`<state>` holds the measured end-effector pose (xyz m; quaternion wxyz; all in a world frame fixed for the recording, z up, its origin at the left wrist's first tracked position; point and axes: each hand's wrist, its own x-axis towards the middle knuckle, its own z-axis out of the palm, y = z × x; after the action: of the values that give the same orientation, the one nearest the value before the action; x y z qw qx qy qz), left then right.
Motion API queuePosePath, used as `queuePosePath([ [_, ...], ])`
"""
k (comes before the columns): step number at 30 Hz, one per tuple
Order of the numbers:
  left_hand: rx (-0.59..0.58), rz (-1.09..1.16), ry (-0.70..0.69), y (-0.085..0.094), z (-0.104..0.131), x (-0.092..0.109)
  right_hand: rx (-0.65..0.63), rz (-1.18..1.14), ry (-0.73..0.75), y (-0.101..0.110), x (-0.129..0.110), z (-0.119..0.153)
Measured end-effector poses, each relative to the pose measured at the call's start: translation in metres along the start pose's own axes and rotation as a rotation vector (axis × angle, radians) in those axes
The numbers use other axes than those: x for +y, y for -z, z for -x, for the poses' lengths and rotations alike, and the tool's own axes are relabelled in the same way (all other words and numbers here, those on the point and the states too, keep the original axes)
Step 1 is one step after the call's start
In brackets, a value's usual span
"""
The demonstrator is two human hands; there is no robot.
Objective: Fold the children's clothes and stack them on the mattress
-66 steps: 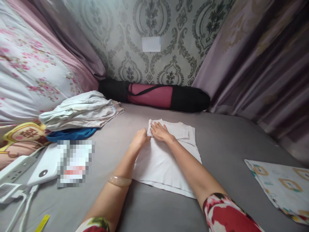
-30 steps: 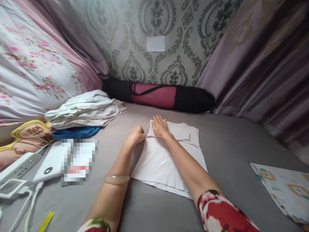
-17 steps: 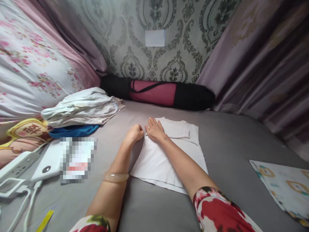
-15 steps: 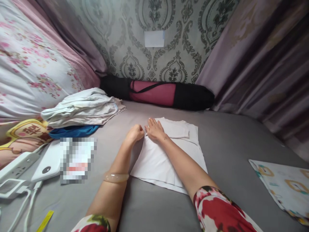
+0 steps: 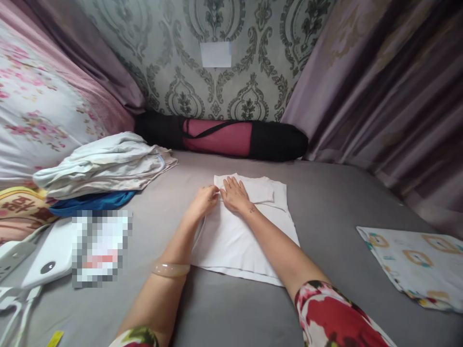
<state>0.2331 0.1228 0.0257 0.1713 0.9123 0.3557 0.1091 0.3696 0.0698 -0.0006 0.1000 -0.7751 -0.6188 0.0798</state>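
A white long-sleeved shirt (image 5: 246, 241) lies flat on the grey sheet, its sides turned inward and a sleeve (image 5: 262, 189) laid across the upper part. At its upper left edge my left hand (image 5: 207, 200) is closed, thumb and fingertips pinching the fabric. A pale bangle (image 5: 170, 269) circles that wrist. My right hand (image 5: 235, 193) rests palm down on the folded sleeve, fingers stretched out. The two hands nearly meet at the thumbs, and my right forearm crosses over the shirt's lower right part.
Left: a heap of pale clothes (image 5: 104, 164) on a blue garment (image 5: 94, 202), a white power bank (image 5: 54, 255), a blurred-out packet (image 5: 103, 248) and a power strip (image 5: 16, 253). A black and maroon long bag (image 5: 217, 138) lies by the wall. A folded patterned cloth (image 5: 415, 265) lies right.
The camera view has turned slightly right. My left hand's fingers have moved onto the shirt's upper left edge, where a squared corner now shows. My right hand stays flat on the sleeve.
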Motion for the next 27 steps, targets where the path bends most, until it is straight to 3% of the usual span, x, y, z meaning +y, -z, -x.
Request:
queuePosePath([
  [7, 0.011, 0.015, -0.089, -0.007, -0.002, -0.002, -0.067, -0.146, 0.023, 0.018, 0.011, -0.001],
  [10, 0.014, 0.031, -0.102, -0.009, -0.002, 0.000, -0.001, -0.138, 0.001, 0.027, 0.028, 0.006],
  [14, -0.022, 0.064, -0.097, -0.012, 0.000, 0.003, 0.033, -0.019, -0.068, 0.022, 0.046, 0.018],
  [19, -0.069, 0.048, -0.097, -0.010, 0.002, 0.006, 0.037, 0.004, -0.079, 0.010, 0.049, 0.022],
  [25, -0.064, 0.027, -0.114, -0.008, 0.002, 0.007, -0.028, -0.065, -0.086, 0.023, 0.056, 0.019],
  [27, -0.064, 0.008, -0.135, -0.009, 0.002, 0.006, 0.031, -0.043, -0.151, 0.028, 0.063, 0.021],
])
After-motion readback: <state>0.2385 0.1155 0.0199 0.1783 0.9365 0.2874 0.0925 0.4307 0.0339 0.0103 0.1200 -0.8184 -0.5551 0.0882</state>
